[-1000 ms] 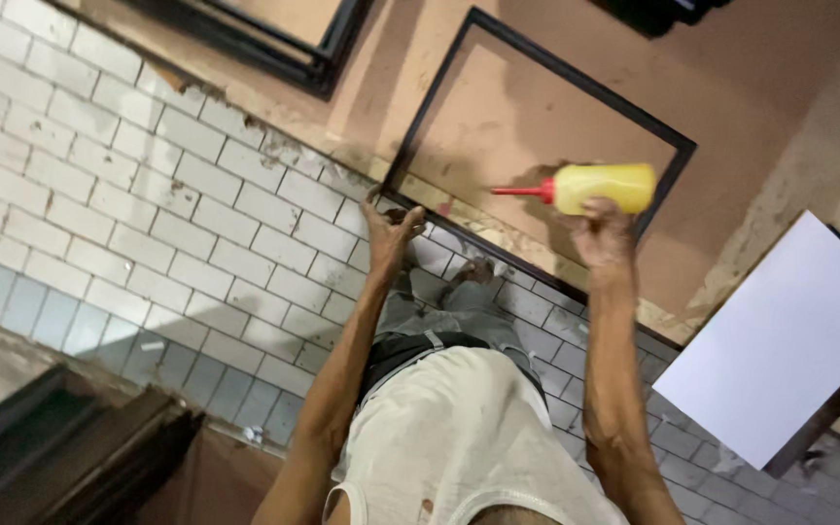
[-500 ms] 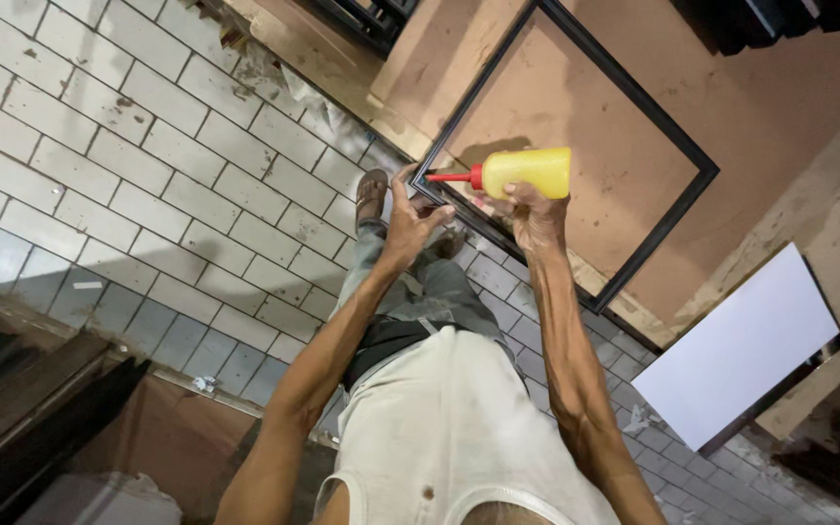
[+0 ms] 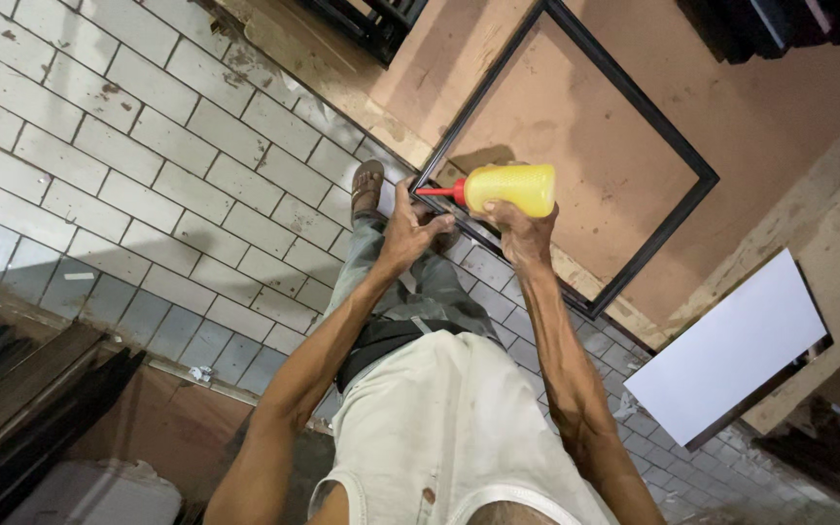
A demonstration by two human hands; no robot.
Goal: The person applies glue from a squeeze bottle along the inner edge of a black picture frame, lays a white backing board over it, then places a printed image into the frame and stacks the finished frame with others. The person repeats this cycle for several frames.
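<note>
My right hand (image 3: 522, 228) grips a yellow squeeze bottle (image 3: 509, 188) with a red nozzle, held sideways with the tip pointing at the near left corner of a black rectangular frame (image 3: 634, 102). The frame lies flat on a brown board (image 3: 576, 126). My left hand (image 3: 408, 231) rests on that same corner of the frame, fingers pressing the black edge just below the nozzle. My own legs and a sandalled foot (image 3: 368, 185) show under the hands.
A grey tiled floor (image 3: 128, 156) spreads to the left. A white sheet (image 3: 736, 350) lies on the right, over a dark board. More black frames (image 3: 371, 19) lie at the top. Dark boards and a pale container (image 3: 89, 491) sit at the bottom left.
The view has shifted, so the frame sits further right. The bottle's nozzle has stayed at the frame's near left corner, with my left hand still on it.
</note>
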